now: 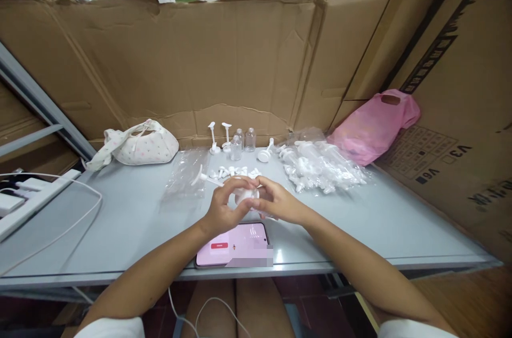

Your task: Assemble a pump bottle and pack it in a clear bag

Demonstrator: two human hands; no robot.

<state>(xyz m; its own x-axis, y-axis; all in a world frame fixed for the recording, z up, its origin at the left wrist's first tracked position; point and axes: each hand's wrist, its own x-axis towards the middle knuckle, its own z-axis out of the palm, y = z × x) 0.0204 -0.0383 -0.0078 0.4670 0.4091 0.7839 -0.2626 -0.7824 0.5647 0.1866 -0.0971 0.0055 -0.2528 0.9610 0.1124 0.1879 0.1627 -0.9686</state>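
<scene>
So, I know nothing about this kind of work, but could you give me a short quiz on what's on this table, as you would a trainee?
1. True or false: the left hand and the right hand hold a white and clear item between them.
2. Which of these leans against the cardboard on the right?
a) the power strip
b) the pink bag
c) the phone
3. How many clear bottles stand at the back of the table?

Key: 1 true; 2 b; 3 three
</scene>
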